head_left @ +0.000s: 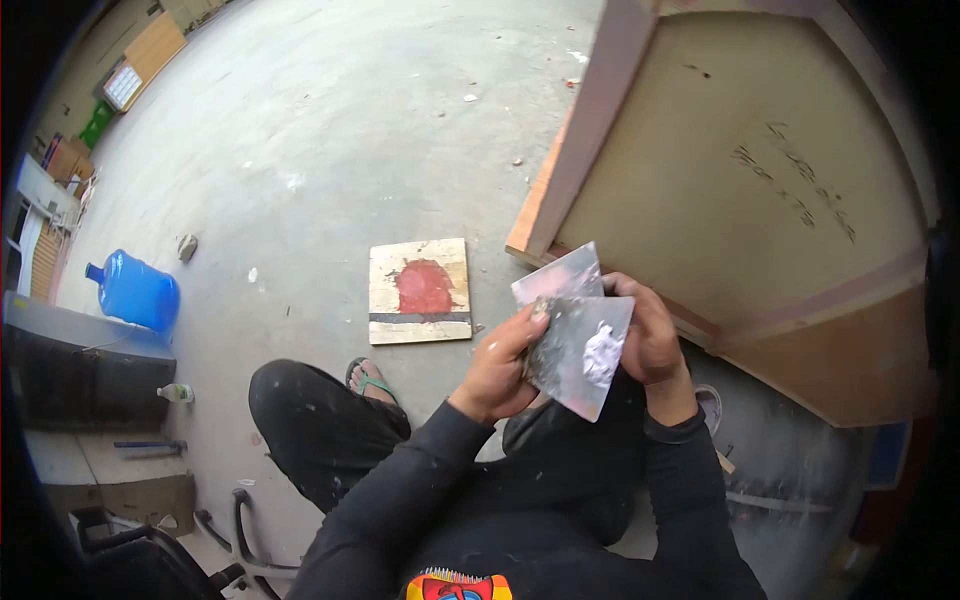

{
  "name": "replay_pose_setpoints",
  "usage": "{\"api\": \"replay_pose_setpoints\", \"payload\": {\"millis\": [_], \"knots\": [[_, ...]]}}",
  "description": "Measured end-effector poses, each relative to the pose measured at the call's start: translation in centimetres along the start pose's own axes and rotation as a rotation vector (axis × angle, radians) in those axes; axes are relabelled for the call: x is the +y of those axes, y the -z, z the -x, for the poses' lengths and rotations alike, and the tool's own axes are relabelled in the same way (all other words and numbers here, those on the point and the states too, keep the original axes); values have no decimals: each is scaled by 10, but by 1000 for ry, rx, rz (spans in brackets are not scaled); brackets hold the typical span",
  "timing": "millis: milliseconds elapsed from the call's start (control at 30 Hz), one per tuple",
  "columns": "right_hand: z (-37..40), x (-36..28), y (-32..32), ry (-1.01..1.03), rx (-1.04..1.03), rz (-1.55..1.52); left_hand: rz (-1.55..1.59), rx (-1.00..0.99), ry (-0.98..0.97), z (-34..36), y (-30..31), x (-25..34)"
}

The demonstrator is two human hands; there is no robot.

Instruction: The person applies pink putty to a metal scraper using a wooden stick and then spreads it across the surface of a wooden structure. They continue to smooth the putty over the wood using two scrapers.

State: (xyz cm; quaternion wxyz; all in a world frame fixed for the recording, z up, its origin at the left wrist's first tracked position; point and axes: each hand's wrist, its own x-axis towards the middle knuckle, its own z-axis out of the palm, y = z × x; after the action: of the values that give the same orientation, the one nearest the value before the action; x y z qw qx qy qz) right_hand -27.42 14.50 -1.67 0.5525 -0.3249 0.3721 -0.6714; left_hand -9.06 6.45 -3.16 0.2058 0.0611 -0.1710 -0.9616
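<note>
Above my lap, my left hand [497,372] grips a flat metal putty scraper [560,345] by its left edge, thumb on top. A lump of whitish putty [602,352] sits toward the right side of that scraper. Just behind it, a second flat scraper [565,275] with pinkish smears shows its upper part, and the two overlap. My right hand [652,335] is closed around the second scraper's right side; its lower part and some of my fingers are hidden. On the floor ahead lies a square wooden board [385,270] with a red paste patch [425,287] and a dark stripe.
To the right leans a large wood-framed panel [740,150] with handwriting. A blue water jug [138,290], a stone [187,247] and a small bottle [176,393] are at left. A black chair [150,550] stands lower left. My sandalled foot [372,382] is near the board.
</note>
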Motion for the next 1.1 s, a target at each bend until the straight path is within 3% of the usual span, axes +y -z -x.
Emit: {"api": "replay_pose_setpoints", "payload": {"millis": [200, 267, 333, 367, 533, 667, 733, 767, 833, 867, 900, 933, 1000, 1067, 1100], "knots": [[-78, 44, 6, -395, 112, 233, 35, 174, -112, 5, 59, 20], [-97, 66, 16, -409, 108, 293, 72, 212, -140, 2, 72, 26], [-121, 83, 19, -232, 342, 316, 76, 299, -132, -3, 88, 41], [-134, 86, 21, -172, 352, 314, 93, 374, -148, -5, 102, 46], [-166, 114, 39, -231, 512, 279, 130, 498, -336, -11, 132, 96], [-176, 125, 38, -404, 455, 254, 105, 544, -406, -21, 117, 153], [-177, 119, 24, -480, 288, 179, 120, 544, -444, -28, 97, 184], [-176, 120, 17, -478, 296, 180, 99, 552, -456, -33, 82, 202], [-179, 114, 3, -548, 365, -121, 95, 546, -465, -28, 58, 234], [-184, 99, -10, -530, 373, -108, 95, 543, -486, -27, 46, 250], [-184, 82, -32, -503, 474, -288, 103, 496, -476, -18, 32, 272], [-184, 67, -53, -464, 560, -478, 142, 575, -461, -11, 17, 291], [-189, 32, -97, -391, 559, -517, 63, 619, -510, 5, -16, 330], [-202, -8, -140, -423, 615, -688, -33, 451, -567, 44, -12, 358], [-206, -22, -160, -405, 608, -705, -71, 457, -568, 54, -35, 376]]}}
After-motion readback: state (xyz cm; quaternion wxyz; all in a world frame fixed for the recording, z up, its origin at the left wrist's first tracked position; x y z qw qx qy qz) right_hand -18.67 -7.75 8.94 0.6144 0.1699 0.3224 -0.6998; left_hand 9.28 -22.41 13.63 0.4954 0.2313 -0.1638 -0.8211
